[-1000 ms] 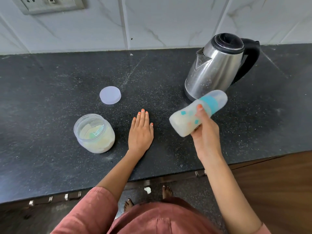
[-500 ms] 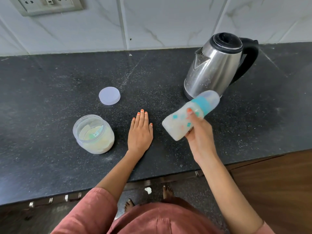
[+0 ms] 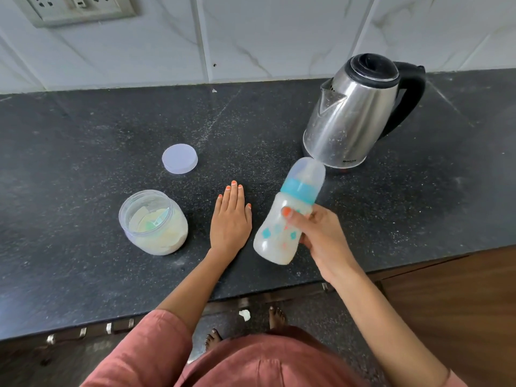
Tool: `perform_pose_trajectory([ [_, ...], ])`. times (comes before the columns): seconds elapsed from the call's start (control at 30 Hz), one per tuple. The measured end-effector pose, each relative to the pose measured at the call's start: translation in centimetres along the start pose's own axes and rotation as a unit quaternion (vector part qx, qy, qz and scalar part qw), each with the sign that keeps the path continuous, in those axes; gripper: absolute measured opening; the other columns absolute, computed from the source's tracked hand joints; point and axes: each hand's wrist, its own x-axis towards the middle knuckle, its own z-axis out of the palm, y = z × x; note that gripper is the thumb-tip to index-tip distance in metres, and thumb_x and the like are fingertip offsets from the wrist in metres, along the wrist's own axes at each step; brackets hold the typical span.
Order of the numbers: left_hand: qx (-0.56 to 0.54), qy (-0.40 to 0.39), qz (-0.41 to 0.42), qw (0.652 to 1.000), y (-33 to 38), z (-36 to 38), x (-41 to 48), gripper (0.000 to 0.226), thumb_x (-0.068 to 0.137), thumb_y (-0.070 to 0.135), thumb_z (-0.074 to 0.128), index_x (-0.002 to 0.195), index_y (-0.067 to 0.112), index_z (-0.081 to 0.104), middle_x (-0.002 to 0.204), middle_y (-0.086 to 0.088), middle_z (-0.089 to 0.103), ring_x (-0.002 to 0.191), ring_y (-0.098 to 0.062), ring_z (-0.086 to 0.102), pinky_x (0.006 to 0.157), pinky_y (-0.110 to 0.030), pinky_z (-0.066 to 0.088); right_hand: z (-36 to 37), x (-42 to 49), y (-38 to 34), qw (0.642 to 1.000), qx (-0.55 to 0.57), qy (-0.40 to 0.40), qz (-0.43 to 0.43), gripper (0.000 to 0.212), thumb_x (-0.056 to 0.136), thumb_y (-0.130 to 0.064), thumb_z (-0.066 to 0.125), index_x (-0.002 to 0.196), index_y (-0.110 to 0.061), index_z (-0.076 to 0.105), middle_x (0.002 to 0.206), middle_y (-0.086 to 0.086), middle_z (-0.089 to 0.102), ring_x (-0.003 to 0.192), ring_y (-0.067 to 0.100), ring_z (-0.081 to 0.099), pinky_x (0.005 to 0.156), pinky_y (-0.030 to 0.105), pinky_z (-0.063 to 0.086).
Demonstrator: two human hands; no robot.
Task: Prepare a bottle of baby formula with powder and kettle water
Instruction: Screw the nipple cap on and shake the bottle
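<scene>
My right hand (image 3: 321, 236) grips a capped baby bottle (image 3: 282, 227) with a blue collar and milky liquid inside, held above the counter and tilted with its cap toward the kettle. My left hand (image 3: 230, 219) lies flat, palm down, on the black counter (image 3: 83, 141) just left of the bottle. An open clear jar of formula powder (image 3: 153, 223) with a green scoop inside stands left of that hand. The steel kettle (image 3: 354, 113) with black lid and handle stands at the back right.
The jar's round pale lid (image 3: 179, 158) lies on the counter behind the jar. A tiled wall with a socket panel (image 3: 75, 7) runs along the back. The counter's front edge is near my body; a wooden cabinet front (image 3: 452, 303) is at lower right.
The bottle has swung in my right hand from lying nearly sideways to a steeper tilt, its base dropping toward me. My left hand has stayed flat on the counter.
</scene>
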Motion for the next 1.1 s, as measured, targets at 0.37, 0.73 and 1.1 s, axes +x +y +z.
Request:
perform_pose_trajectory([
  [0.37, 0.001, 0.003, 0.001, 1.0, 0.0, 0.0, 0.0, 0.052, 0.101, 0.028, 0.021, 0.146, 0.005, 0.009, 0.156, -0.01, 0.006, 0.144, -0.022, 0.005, 0.116, -0.033, 0.001, -0.2, 0.1, 0.1, 0.999, 0.036, 0.018, 0.004, 0.013, 0.072, -0.019, 0.065, 0.084, -0.017, 0.065, 0.075, -0.007, 0.071, 0.075, 0.009, 0.066, 0.073, 0.029, 0.055],
  [0.73, -0.01, 0.011, 0.001, 1.0, 0.1, 0.0, -0.1, 0.051, 0.101, 0.027, 0.023, 0.146, 0.005, 0.012, 0.156, -0.011, 0.009, 0.144, -0.022, 0.007, 0.116, -0.033, 0.001, -0.8, 0.9, -0.1, 0.994, 0.105, 0.043, 0.006, 0.019, 0.07, -0.019, 0.065, 0.088, -0.016, 0.064, 0.082, -0.003, 0.069, 0.076, 0.008, 0.066, 0.073, 0.028, 0.055],
  [1.1, -0.014, 0.021, 0.003, 1.0, 0.1, 0.1, -0.1, 0.05, 0.101, 0.026, 0.026, 0.145, 0.003, 0.017, 0.154, -0.013, 0.015, 0.143, -0.024, 0.013, 0.116, -0.035, 0.006, -1.4, 1.9, -0.4, 0.972, 0.211, 0.103, -0.021, 0.019, 0.085, -0.019, 0.058, 0.103, -0.016, 0.06, 0.099, -0.001, 0.067, 0.09, 0.009, 0.065, 0.081, 0.031, 0.055],
])
